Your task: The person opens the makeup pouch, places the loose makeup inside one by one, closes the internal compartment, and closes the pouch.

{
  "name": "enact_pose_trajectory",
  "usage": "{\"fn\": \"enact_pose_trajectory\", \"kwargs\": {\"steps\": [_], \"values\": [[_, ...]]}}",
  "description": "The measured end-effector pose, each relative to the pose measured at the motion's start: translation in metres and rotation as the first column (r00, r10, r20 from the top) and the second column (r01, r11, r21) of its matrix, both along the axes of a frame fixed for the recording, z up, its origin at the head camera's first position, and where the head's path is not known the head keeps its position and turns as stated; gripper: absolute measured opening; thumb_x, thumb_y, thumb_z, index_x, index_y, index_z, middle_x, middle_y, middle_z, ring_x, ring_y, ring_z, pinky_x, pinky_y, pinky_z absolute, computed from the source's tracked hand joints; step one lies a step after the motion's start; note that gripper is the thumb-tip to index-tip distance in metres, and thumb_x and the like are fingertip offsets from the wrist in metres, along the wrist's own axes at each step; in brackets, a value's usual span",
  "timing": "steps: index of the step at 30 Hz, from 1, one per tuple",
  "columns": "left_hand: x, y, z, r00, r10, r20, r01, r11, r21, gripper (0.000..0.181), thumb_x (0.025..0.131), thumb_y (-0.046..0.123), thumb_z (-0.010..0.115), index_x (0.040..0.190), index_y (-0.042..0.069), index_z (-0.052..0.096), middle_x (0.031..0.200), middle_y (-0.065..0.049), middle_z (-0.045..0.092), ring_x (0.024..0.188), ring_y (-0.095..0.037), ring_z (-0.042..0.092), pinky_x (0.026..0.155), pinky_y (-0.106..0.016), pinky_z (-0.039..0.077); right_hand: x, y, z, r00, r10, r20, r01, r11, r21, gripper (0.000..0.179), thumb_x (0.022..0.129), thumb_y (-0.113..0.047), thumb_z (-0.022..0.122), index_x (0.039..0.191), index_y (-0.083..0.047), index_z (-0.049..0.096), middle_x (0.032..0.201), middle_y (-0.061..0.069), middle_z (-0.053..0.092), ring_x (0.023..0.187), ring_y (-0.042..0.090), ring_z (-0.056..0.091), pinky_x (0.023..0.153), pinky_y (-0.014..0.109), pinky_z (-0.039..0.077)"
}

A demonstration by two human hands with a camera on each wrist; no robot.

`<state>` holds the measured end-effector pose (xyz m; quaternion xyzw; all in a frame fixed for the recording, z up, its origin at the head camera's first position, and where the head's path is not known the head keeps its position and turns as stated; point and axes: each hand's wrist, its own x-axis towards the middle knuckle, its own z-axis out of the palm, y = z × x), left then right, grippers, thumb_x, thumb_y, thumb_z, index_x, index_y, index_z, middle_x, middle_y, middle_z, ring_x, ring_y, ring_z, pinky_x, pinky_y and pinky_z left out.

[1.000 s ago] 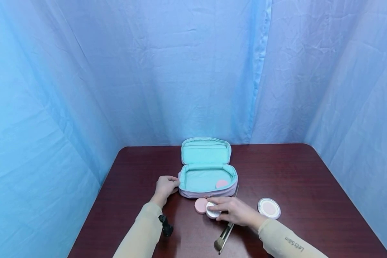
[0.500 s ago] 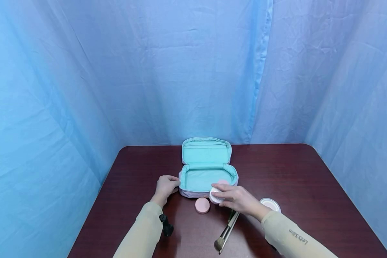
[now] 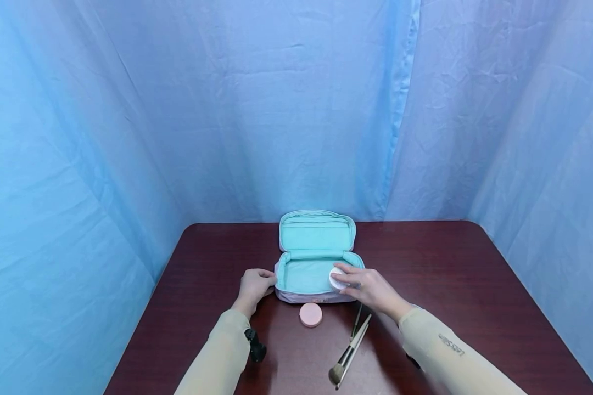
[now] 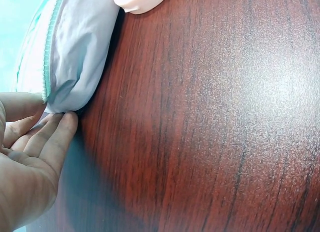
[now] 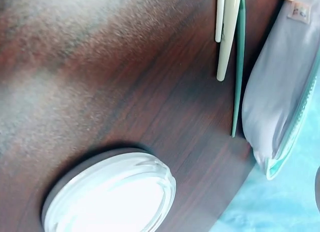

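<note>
An open makeup bag (image 3: 303,298), lilac outside and mint inside, lies on the table with its lid folded back. My left hand (image 3: 255,286) pinches the bag's left end, thumb on the zipper edge and fingertips against the lilac side in the left wrist view. My right hand (image 3: 371,288) holds a small round white case (image 3: 337,278) over the right part of the bag's inside. A round pink case (image 3: 311,315) lies on the table in front of the bag. The right wrist view does not show what my right hand holds.
Several makeup brushes (image 3: 345,359) lie in front of the bag, handles toward it. A round, clear-rimmed compact (image 5: 112,192) sits to the right, hidden by my right arm in the head view. Blue curtains (image 3: 286,109) hang behind the table (image 3: 425,258).
My right hand has lifted the white case off the table beside the pink one and carried it up over the bag. The pink disc inside the bag is now hidden. My left hand stays put.
</note>
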<state>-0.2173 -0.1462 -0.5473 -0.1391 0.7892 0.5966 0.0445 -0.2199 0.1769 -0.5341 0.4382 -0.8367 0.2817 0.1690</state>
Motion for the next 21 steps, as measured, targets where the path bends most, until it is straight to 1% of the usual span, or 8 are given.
{"fn": "enact_pose_trajectory", "kwargs": {"steps": [2, 5, 8, 14, 21], "values": [[0.000, 0.000, 0.000, 1.000, -0.002, 0.000, 0.002, 1.000, -0.007, 0.018, 0.094, 0.005, 0.067, 0.107, -0.006, 0.073, 0.112, -0.018, 0.068, 0.104, -0.030, 0.069, 0.087, -0.042, 0.060, -0.003, 0.000, 0.001, 0.998, -0.044, 0.043, 0.044, 0.999, 0.011, 0.050, 0.077, -0.009, 0.087, 0.125, -0.005, 0.074, 0.137, 0.019, 0.064, 0.120, 0.034, 0.066, 0.087, 0.043, 0.059], [-0.001, 0.000, 0.000, 1.000, -0.004, 0.002, 0.004, 1.000, -0.021, 0.018, 0.094, 0.005, 0.068, 0.107, -0.006, 0.073, 0.111, -0.018, 0.068, 0.101, -0.027, 0.069, 0.086, -0.042, 0.061, -0.008, 0.000, 0.002, 0.989, -0.110, 0.100, 0.108, 0.994, 0.030, 0.050, 0.079, -0.010, 0.086, 0.127, -0.007, 0.073, 0.138, 0.018, 0.063, 0.120, 0.033, 0.065, 0.087, 0.044, 0.059], [-0.001, 0.000, 0.000, 1.000, -0.003, 0.004, 0.003, 1.000, -0.026, 0.018, 0.094, 0.005, 0.068, 0.107, -0.005, 0.073, 0.110, -0.017, 0.068, 0.100, -0.026, 0.069, 0.086, -0.042, 0.061, -0.014, 0.000, 0.002, 0.981, -0.147, 0.130, 0.144, 0.989, 0.029, 0.049, 0.080, -0.009, 0.086, 0.128, -0.008, 0.073, 0.138, 0.017, 0.064, 0.121, 0.033, 0.065, 0.088, 0.044, 0.059], [0.000, 0.000, 0.001, 1.000, 0.006, 0.003, -0.005, 1.000, -0.023, 0.018, 0.093, 0.005, 0.068, 0.107, -0.005, 0.074, 0.110, -0.017, 0.069, 0.101, -0.027, 0.069, 0.087, -0.042, 0.061, -0.024, -0.001, -0.001, 0.972, -0.165, 0.166, 0.166, 0.986, 0.007, 0.050, 0.081, -0.007, 0.085, 0.129, -0.008, 0.072, 0.139, 0.018, 0.063, 0.123, 0.034, 0.064, 0.092, 0.047, 0.057], [-0.001, 0.001, 0.001, 1.000, 0.007, 0.002, -0.007, 1.000, -0.016, 0.019, 0.093, 0.005, 0.068, 0.107, -0.006, 0.074, 0.110, -0.018, 0.069, 0.102, -0.028, 0.069, 0.087, -0.042, 0.060, -0.033, -0.002, -0.005, 0.951, -0.198, 0.239, 0.201, 0.980, 0.015, 0.047, 0.084, -0.011, 0.083, 0.130, -0.010, 0.071, 0.141, 0.019, 0.061, 0.126, 0.034, 0.062, 0.095, 0.049, 0.055]]}}
